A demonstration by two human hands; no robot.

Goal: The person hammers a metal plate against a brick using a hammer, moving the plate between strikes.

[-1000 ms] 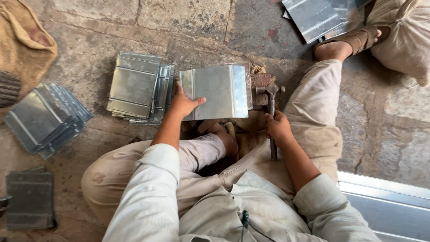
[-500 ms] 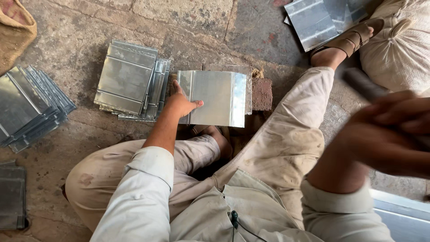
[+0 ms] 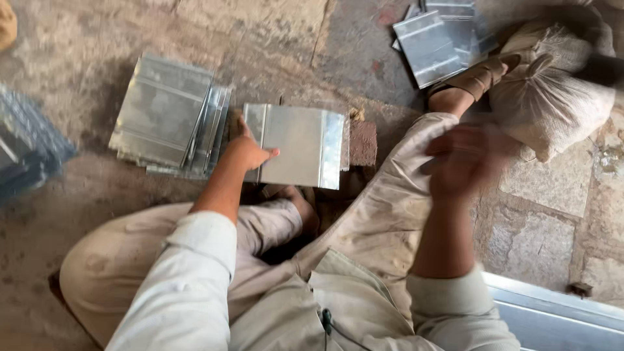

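Observation:
I sit on a stone floor with a shiny folded metal sheet [image 3: 299, 146] lying flat in front of me, its right edge over a reddish block [image 3: 363, 143]. My left hand [image 3: 247, 153] presses down on the sheet's left edge, fingers spread. Above my right knee, my right hand [image 3: 465, 162] is raised and heavily blurred, with its fingers closed. A dark blurred streak at the upper right looks like the hammer [image 3: 601, 68] it holds.
A stack of similar metal sheets [image 3: 162, 114] lies left of the work sheet, and more sheets [image 3: 26, 149] sit at the far left edge. Further sheets [image 3: 432, 42] lie at the top beside my sandalled foot [image 3: 474, 81] and a cloth sack [image 3: 552, 97]. A metal frame [image 3: 559, 312] runs along the bottom right.
My right hand lifted the hammer from the block up toward the camera and now swings in a blur. My left hand stays on the sheet. The view shifted right.

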